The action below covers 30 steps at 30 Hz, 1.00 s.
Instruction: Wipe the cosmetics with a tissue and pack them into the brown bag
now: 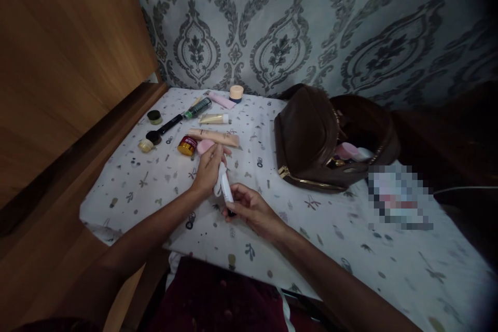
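Note:
My right hand (251, 205) is closed round the dark-capped lower end of a slim white tube (226, 187), held tilted above the table. My left hand (210, 168) is pinched at the tube's upper end, with a soft white piece that looks like a cloth or tissue (218, 187) beneath its fingers. Just beyond the left hand lies a pink round item (205, 146). Beside it are a red jar with a gold lid (187, 145) and a long peach squeeze tube (215, 137).
A brown bag (307, 135) stands unzipped at the right, with items inside. Farther back lie a cream tube (213, 119), a green bottle (197, 108), a pink tube (221, 100), a peach-lidded jar (236, 94) and a black brush (169, 124). A wooden cabinet (70, 62) borders the left.

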Each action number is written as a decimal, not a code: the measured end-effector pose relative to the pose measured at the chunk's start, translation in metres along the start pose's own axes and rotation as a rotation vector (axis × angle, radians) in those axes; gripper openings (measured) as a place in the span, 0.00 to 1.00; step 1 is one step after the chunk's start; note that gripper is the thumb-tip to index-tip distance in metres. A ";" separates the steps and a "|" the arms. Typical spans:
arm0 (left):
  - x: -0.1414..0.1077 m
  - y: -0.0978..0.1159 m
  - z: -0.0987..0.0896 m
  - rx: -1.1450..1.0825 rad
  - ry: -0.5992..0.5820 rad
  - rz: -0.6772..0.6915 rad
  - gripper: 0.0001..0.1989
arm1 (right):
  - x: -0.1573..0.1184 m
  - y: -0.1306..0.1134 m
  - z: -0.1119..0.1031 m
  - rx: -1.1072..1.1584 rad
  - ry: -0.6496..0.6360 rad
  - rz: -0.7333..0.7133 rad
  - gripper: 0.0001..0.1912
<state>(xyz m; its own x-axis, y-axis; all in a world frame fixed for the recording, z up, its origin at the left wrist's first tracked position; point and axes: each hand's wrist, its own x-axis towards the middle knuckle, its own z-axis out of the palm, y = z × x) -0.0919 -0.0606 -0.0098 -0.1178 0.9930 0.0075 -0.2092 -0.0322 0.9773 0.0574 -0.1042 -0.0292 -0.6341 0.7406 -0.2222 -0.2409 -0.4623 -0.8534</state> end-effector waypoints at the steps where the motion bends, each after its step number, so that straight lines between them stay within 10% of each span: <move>1: 0.000 0.000 0.002 -0.041 0.006 -0.022 0.22 | 0.000 0.000 0.000 -0.014 0.011 -0.013 0.17; 6: -0.007 0.002 0.014 -0.210 0.002 -0.131 0.26 | 0.003 -0.003 -0.004 -0.064 0.052 -0.067 0.17; 14: -0.022 0.003 0.014 -0.010 -0.492 -0.143 0.26 | 0.007 -0.003 -0.011 0.006 0.316 -0.113 0.24; 24: -0.020 0.008 0.008 0.405 -0.320 0.213 0.13 | -0.001 -0.013 -0.014 -0.360 0.426 -0.229 0.26; 30: -0.022 0.008 0.006 0.785 -0.440 0.333 0.18 | -0.006 -0.029 -0.016 -0.236 0.510 -0.418 0.17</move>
<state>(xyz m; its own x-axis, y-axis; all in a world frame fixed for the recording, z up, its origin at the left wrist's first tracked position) -0.0851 -0.0819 -0.0007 0.3548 0.9056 0.2326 0.4981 -0.3936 0.7727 0.0799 -0.0874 -0.0112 -0.0853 0.9964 0.0023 -0.1866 -0.0137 -0.9823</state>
